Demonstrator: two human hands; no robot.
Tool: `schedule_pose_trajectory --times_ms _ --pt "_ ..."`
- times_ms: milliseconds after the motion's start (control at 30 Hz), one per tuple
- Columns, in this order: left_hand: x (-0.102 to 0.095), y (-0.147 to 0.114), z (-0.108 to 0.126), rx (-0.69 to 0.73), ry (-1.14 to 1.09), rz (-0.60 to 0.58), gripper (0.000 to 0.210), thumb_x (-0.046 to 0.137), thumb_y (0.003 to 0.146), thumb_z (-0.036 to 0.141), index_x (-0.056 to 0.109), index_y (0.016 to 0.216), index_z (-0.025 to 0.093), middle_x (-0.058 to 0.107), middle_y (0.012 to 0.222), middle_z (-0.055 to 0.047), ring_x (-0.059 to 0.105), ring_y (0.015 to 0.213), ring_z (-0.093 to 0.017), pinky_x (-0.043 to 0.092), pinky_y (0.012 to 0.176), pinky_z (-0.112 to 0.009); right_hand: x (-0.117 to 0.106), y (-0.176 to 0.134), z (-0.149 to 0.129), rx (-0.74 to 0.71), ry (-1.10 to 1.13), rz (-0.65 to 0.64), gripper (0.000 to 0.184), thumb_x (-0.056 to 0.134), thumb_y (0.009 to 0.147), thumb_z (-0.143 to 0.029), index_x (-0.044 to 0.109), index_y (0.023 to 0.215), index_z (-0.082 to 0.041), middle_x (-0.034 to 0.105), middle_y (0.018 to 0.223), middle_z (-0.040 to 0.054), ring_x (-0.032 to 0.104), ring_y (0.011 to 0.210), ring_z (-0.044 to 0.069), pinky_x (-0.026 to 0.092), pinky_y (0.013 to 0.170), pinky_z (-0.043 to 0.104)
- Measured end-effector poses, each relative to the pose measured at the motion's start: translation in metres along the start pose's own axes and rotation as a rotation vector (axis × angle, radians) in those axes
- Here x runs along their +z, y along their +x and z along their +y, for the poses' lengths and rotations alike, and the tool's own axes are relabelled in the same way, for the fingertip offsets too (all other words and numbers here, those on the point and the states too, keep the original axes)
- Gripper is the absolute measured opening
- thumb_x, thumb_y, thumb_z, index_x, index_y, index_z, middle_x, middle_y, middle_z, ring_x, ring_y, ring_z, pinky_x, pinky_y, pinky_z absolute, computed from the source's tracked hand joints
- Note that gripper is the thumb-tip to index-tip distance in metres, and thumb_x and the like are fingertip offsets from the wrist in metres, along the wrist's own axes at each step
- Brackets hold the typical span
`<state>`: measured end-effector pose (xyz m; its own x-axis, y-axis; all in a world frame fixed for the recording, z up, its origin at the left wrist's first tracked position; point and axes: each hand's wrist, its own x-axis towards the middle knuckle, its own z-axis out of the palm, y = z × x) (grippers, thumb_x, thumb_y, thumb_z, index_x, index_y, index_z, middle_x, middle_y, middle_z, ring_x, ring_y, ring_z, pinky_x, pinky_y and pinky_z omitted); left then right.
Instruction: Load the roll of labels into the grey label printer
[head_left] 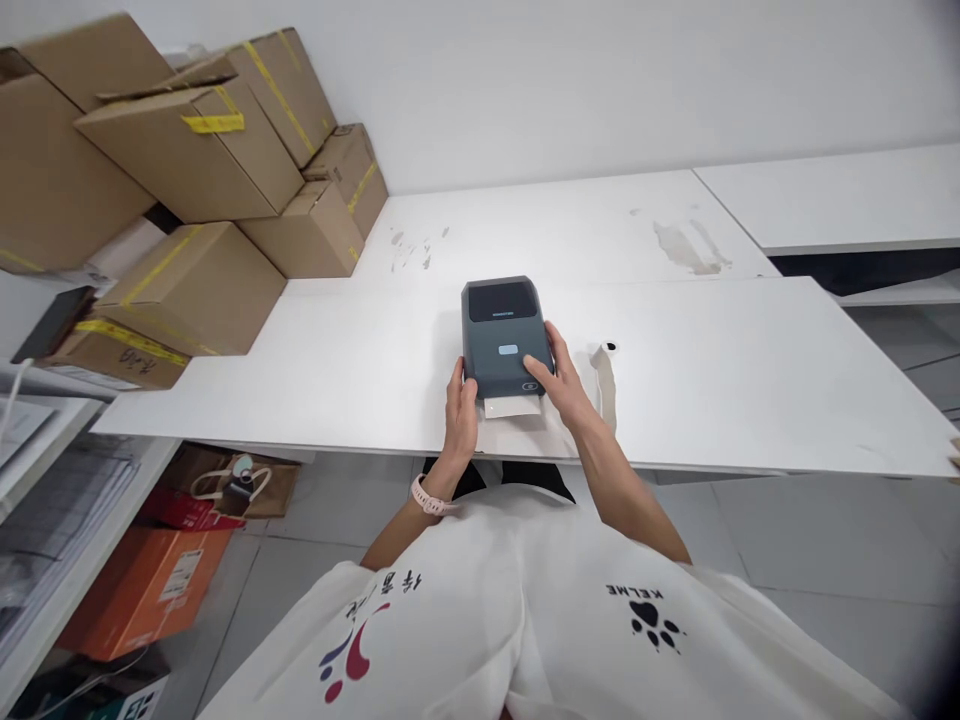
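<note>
A dark grey-blue label printer sits on the white table in front of me, with a dark window on its top and a small light button in the middle. A strip of white label paper sticks out of its near edge. My left hand grips the printer's near left corner, its thumb on the side. On the opposite side, my right hand holds the right edge, fingers along the side and thumb on the top near the front. Just right of that hand lies a partly unrolled paper roll.
Taped cardboard boxes are stacked at the table's left end against the wall. The white table has stains toward the back. Below left are a shelf and an orange box on the floor.
</note>
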<state>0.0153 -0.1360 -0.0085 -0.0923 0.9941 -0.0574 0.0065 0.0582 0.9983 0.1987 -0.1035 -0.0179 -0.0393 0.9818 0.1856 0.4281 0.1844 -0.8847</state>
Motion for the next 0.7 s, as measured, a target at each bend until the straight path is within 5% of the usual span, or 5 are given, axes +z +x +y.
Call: schedule_pose_trajectory --times_ms 167,367,567,700 --pt "-0.006 0.0 -0.003 0.067 0.104 0.014 0.067 0.032 0.1 0.062 0.036 0.157 0.028 0.028 0.169 0.0 0.018 0.159 -0.02 0.019 0.13 -0.036 -0.007 -0.029 -0.005 0.202 0.217 0.041 0.075 0.042 0.094 -0.073 0.025 0.159 -0.042 0.008 0.173 -0.0068 -0.001 0.161 0.023 0.008 0.13 0.053" --pt "-0.008 0.012 0.012 0.152 0.083 0.056 0.063 0.031 0.1 0.06 0.05 0.149 0.025 0.038 0.165 -0.001 0.026 0.157 -0.02 0.024 0.129 -0.036 -0.016 -0.015 -0.009 0.11 0.336 0.052 0.068 0.032 0.097 -0.072 0.031 0.158 -0.041 0.023 0.17 -0.0084 0.014 0.16 0.021 0.012 0.132 0.048" --pt "-0.008 0.082 0.059 0.379 0.084 0.068 0.045 0.046 0.097 0.044 0.062 0.133 0.022 0.063 0.143 -0.007 0.055 0.137 -0.023 0.043 0.114 -0.037 -0.044 0.073 -0.035 -0.158 0.16 0.087 0.07 0.026 0.099 -0.071 0.014 0.161 -0.041 0.016 0.171 -0.0068 0.012 0.16 0.024 0.013 0.13 0.053" --pt "-0.007 0.117 0.06 0.235 0.587 0.055 0.047 0.055 0.087 0.032 0.059 0.133 0.019 0.071 0.122 -0.011 0.065 0.114 -0.027 0.048 0.1 -0.041 -0.057 0.155 -0.037 -0.374 -0.059 0.118 0.078 0.027 0.097 -0.075 0.004 0.162 -0.039 0.02 0.17 -0.0022 0.014 0.159 0.029 0.013 0.127 0.06"
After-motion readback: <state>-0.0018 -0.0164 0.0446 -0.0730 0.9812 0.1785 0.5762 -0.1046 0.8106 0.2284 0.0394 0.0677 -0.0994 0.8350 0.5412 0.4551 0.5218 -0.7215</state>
